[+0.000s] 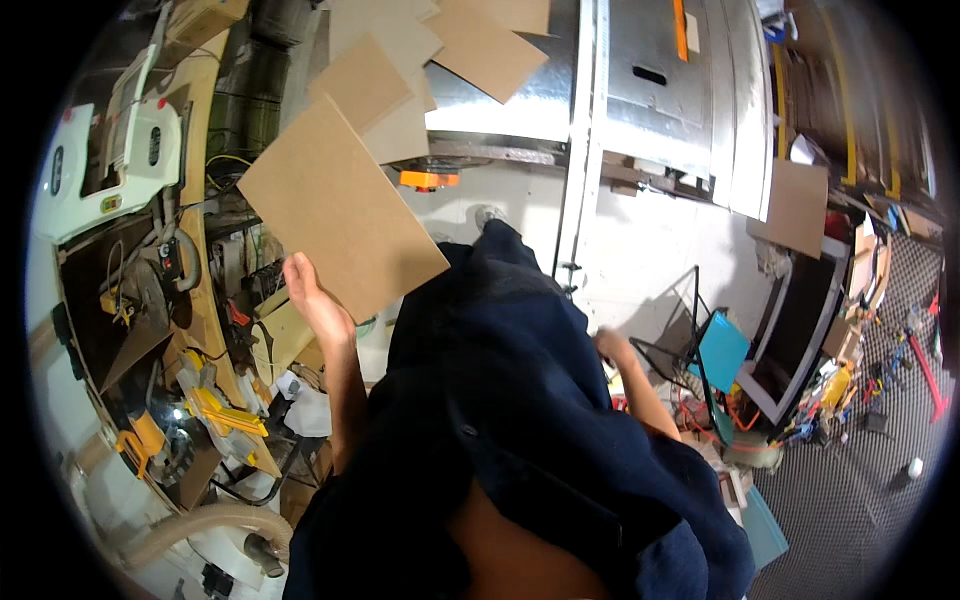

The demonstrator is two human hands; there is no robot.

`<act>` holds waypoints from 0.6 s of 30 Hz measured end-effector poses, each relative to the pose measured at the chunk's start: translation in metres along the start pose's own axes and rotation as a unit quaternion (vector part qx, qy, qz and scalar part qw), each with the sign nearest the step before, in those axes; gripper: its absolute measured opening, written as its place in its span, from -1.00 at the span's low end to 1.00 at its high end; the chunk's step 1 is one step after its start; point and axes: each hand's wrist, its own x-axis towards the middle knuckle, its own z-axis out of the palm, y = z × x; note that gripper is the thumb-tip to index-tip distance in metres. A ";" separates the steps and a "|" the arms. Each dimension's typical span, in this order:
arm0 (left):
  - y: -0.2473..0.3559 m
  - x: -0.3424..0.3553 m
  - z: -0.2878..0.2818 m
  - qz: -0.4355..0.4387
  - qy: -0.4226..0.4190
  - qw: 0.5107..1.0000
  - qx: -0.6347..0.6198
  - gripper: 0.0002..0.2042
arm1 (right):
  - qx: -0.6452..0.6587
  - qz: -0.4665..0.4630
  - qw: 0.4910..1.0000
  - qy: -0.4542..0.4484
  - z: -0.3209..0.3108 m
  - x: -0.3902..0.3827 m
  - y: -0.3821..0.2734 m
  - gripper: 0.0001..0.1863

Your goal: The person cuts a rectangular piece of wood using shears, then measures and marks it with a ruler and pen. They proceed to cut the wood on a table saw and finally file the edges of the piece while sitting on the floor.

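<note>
A flat rectangular brown fibreboard panel is held tilted in front of me on the left. My left hand grips it by its near left edge, with the thumb side showing and the other fingers hidden behind the board. On the metal-topped table ahead lie several loose brown board pieces, overlapping one another. My right hand hangs low beside my dark clothing, its fingers curled in, and I see nothing in it.
A long metal rail runs across the table. An orange object sits under its near edge. Left stands a bench with a white-green machine, yellow clamp-like tools and a hose. Right are a blue panel, a dark open cabinet and scattered tools.
</note>
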 end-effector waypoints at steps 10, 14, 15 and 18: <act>-0.022 0.032 -0.096 0.076 0.122 0.984 0.110 -0.71 | 0.071 -0.171 0.982 0.021 -0.103 0.051 -0.112 -0.66; 0.023 0.044 -0.100 0.071 0.125 0.989 -0.035 -0.81 | -0.024 -0.098 0.992 0.081 -0.202 0.043 -0.264 -0.72; 0.025 0.050 -0.110 0.062 0.134 0.987 -0.056 -0.81 | 0.019 -0.097 0.990 0.098 -0.212 0.054 -0.290 -0.72; 0.028 0.086 -0.152 0.071 0.138 0.980 -0.126 -0.81 | 0.065 -0.233 0.940 0.241 -0.233 0.086 -0.421 -0.68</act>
